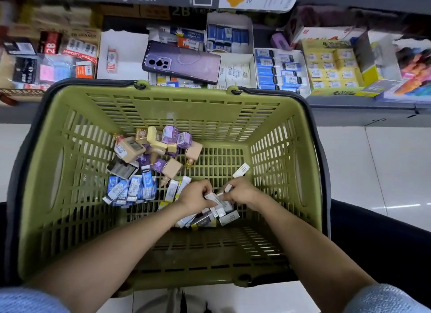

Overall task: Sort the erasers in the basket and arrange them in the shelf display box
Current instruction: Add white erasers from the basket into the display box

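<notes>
Fingers (206,188) of the left hand (194,197) are curling round a small stack of white erasers (218,201). The right hand (242,193) is pinching a single white eraser (228,188) by its end, just beside that stack. Judgement: like items are being squared into one handful before the lift.

More loose whites (227,217) are lying under both hands on the floor of the green basket (70,231), toward its near wall. A stray white eraser (241,169) is leaning just beyond the right hand. Blue-sleeved erasers (133,189) are sitting grouped toward the left wall, and purple and tan erasers (161,147) are piling in the far-left corner. Kinds look mostly separated already.

Room: the right half of the basket floor is showing bare, so the lift straight up is looking unobstructed, though the high walls are demanding a full rise before moving forward.

Beyond the far rim, on the shelf, a display box of white erasers (236,72) is sitting partly filled. A purple phone (182,61) is lying across its left edge, narrowing access.
</notes>
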Motion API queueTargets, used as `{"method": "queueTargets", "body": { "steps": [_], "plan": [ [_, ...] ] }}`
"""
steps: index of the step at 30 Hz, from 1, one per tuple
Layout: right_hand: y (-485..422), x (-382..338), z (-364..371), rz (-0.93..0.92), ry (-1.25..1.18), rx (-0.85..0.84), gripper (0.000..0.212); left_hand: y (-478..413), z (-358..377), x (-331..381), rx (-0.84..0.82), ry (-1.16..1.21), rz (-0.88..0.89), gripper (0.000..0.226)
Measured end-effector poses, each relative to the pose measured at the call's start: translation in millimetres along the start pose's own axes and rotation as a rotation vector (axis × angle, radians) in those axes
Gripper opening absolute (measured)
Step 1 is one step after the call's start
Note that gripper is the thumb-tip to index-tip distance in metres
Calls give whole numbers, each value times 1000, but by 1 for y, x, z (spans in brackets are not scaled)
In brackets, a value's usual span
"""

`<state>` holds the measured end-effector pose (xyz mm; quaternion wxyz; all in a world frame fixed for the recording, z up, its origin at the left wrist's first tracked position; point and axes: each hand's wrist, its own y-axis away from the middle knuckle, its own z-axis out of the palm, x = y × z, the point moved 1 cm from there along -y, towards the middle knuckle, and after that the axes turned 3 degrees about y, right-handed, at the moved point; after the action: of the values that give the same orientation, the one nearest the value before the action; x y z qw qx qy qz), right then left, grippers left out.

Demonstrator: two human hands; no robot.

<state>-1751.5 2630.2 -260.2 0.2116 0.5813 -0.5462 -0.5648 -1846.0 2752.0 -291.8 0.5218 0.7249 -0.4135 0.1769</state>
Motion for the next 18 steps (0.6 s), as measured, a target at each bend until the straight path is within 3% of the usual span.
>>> {"method": "queueTargets", "body": {
  "steps": [4, 7, 9, 12, 15, 18],
  "plan": [
    [18, -18, -21, 17, -310, 96, 21, 9, -19, 14, 41, 474, -129, 27],
    [43, -37, -38, -16, -468, 43, 21, 28, -44, 48, -31, 949, -150, 18],
    [64, -52, -47, -82, -557, 4, 14, 44, -65, 72, -45, 1105, -110, 20],
    [103, -80, -57, -230, -612, -42, 4, 68, -96, 101, -63, 1167, -46, 22],
    [147, -109, -63, -356, -591, -42, 9, 99, -128, 134, -144, 1093, 61, 18],
    [187, -133, -64, -479, -645, -14, 9, 130, -152, 163, -106, 984, 171, 34]
  ]
}}
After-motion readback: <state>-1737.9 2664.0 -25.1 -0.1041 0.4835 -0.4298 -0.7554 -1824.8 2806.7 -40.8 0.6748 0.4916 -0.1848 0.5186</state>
